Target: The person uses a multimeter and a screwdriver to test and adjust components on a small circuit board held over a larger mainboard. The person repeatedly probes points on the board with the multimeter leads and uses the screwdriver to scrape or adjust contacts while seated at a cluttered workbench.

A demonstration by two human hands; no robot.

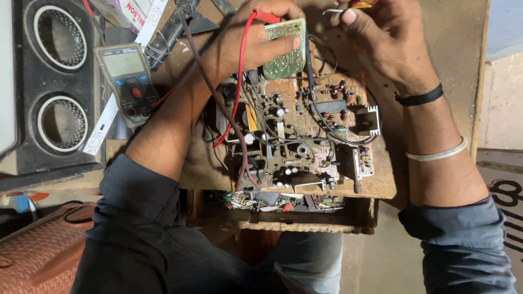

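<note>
We clamp the small green board point(284, 49) in our left hand point(256, 43); right hand point(376, 38) pinches something at the frame edge. Keep board steady, leads clear of the main board point(305, 136).

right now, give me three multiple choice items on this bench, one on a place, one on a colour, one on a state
1. Where does the multimeter lie?
A. left of the large circuit board
B. on top of the large circuit board
C. in the person's lap

2. What colour is the small board held by the left hand?
A. blue
B. green
C. white

3. How is the right hand engaged?
A. flat on the bench, fingers spread
B. hanging below the bench edge
C. raised at the bench's far side, fingers pinched on something small

Answers:
1 A, it rests on the bench beside the speaker box, left of the board.
2 B, its face shows green under the thumb.
3 C, its fingers are curled together near the top edge; the item is too cut off to name.
</note>
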